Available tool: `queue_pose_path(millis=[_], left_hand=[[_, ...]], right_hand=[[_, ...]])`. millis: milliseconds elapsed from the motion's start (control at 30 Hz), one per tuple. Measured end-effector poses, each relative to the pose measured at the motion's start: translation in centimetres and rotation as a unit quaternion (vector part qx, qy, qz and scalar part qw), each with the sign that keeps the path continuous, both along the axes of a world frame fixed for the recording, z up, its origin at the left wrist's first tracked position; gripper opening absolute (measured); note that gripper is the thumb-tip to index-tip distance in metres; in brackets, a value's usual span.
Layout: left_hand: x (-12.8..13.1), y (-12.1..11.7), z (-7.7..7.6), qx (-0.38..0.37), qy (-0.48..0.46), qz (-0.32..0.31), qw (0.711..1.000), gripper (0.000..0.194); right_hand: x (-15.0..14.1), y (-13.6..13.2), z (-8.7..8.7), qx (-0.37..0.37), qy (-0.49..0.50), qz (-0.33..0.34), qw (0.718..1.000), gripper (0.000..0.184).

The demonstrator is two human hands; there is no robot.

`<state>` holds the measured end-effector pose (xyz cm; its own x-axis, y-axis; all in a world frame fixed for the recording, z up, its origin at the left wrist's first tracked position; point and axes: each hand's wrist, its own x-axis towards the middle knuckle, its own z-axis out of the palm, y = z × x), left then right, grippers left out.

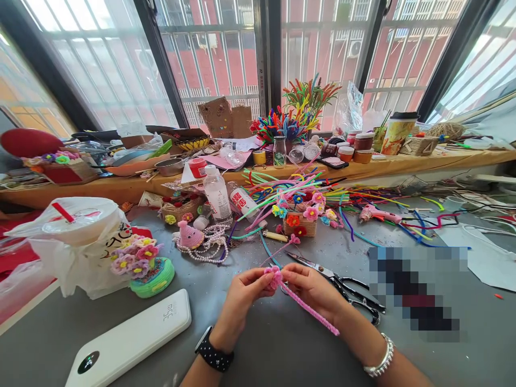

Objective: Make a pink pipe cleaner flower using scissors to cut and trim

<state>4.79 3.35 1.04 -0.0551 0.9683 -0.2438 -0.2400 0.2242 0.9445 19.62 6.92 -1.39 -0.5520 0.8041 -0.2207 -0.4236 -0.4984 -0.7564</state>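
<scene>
Between my two hands is a pink pipe-cleaner flower [274,276], with a long pink tail of pipe cleaner [312,310] slanting down to the right. My left hand [246,293] pinches the flower's petals from the left. At its right side, the fingertips of my right hand [312,287] are closed on the same flower, near where the tail leaves it. Black-handled scissors [336,279] lie just behind my right hand, their blades partly hidden. Past my fingers, a thin pink stem with a small pink flower [293,239] rests on the grey table [266,349].
A white power bank [133,341] and a green pot of crocheted-looking flowers [153,277] are at left, beside a bagged drink cup [86,242]. A basket of flowers [300,223], loose pipe cleaners [278,185], a water bottle [217,196] and a pink glue gun [379,214] lie behind.
</scene>
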Motion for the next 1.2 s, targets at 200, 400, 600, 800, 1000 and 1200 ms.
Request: queue_pose_path(millis=[200, 400, 600, 800, 1000, 1200], left_hand=[[0.0, -0.1, 0.1, 0.002, 0.004, 0.017, 1.0, 0.027], [0.1, -0.1, -0.1, 0.018, 0.039, -0.01, 0.999, 0.028], [0.3, 0.0, -0.4, 0.018, -0.008, -0.025, 0.999, 0.033], [0.0, 0.0, -0.4, 0.02, 0.022, -0.061, 0.998, 0.025], [0.2, -0.1, -0.9, 0.029, 0.004, -0.075, 0.997, 0.026], [0.2, 0.1, -1.0, 0.036, 0.05, -0.089, 0.994, 0.026]], right_hand=[[0.8, 0.6, 0.3, 0.11, -0.124, -0.017, 0.986, 0.023], [0.6, 0.0, 1.4, 0.222, -0.195, 0.006, 0.955, 0.024], [0.2, -0.4, 0.9, 0.195, -0.181, -0.054, 0.962, 0.024], [0.2, -0.4, 0.9, 0.246, -0.197, -0.057, 0.947, 0.035], [0.6, -0.2, 1.1, 0.316, -0.265, -0.077, 0.908, 0.028], [0.4, -0.8, 1.2, 0.355, -0.286, -0.065, 0.888, 0.022]])
